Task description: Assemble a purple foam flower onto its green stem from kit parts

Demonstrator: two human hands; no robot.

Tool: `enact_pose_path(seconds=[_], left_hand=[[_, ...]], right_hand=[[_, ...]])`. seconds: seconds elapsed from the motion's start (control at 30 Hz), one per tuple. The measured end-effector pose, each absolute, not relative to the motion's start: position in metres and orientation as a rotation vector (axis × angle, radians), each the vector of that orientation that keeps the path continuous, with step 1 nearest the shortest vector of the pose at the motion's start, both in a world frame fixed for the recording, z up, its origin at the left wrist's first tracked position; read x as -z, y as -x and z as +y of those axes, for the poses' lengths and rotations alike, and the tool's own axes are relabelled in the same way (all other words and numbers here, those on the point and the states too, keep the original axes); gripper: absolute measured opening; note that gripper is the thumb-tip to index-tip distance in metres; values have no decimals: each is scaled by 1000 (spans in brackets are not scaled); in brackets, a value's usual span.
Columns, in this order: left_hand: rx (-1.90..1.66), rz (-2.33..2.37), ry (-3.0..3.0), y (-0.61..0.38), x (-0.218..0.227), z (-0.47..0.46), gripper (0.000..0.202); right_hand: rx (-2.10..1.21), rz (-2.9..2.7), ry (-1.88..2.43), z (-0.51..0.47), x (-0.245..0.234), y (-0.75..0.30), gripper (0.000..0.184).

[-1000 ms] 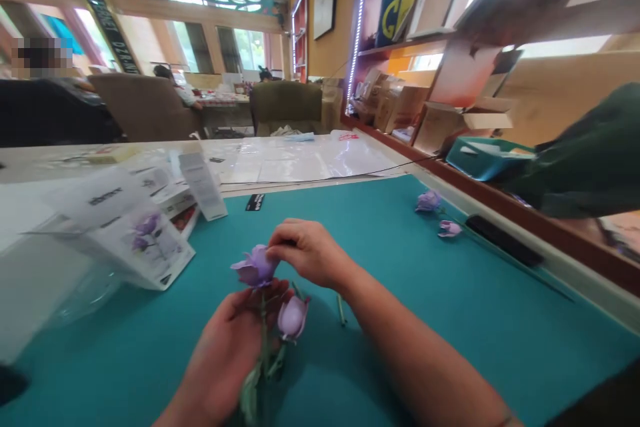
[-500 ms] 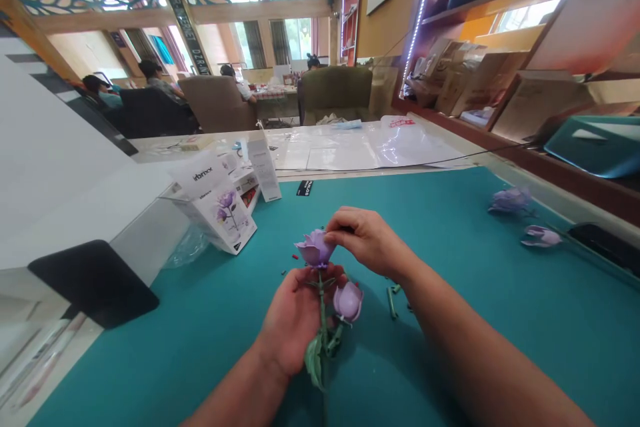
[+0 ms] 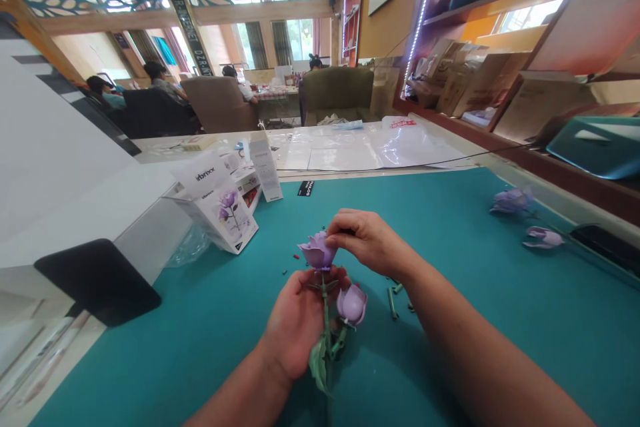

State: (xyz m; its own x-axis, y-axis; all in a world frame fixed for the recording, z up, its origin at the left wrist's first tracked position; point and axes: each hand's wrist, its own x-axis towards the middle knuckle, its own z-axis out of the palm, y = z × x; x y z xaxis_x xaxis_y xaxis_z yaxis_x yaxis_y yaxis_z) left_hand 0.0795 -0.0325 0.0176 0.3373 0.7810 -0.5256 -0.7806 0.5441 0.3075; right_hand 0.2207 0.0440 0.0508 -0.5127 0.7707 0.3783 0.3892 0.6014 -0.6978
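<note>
A toy flower with a green stem (image 3: 327, 317) stands nearly upright in the middle of the view, with a purple bloom (image 3: 319, 251) on top. My left hand (image 3: 299, 313) is wrapped round the stem from behind, just under the bloom. From the right, my right hand (image 3: 367, 237) pinches a petal at the bloom's edge between thumb and fingertips. A second, rounder purple bloom (image 3: 352, 305) hangs on the right side of the stem. Lower down, a green leaf (image 3: 319, 363) sticks out to the left.
Loose green pieces (image 3: 393, 302) lie on the teal mat (image 3: 440, 213) right of the flower. A white box (image 3: 225, 217) stands at the left, by a black tablet-like panel (image 3: 100, 282). Another purple flower (image 3: 511, 201) lies at the right. Several people sit far behind.
The flower and both hands appear slightly further right and lower, along with a small shift of the whole view. The right hand still pinches at the bloom's edge.
</note>
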Motion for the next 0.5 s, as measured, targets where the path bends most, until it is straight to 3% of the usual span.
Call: enact_pose_path(seconds=[0.2,0.5], left_hand=[[-1006,744,-89,-74,-25,-31,31],[-1188,646,-161,-24,-40,-21,21]], right_hand=[[-824,-1982,921,44,-50,-220,9],[-852,-1744,1045,53,-46,-228,25]])
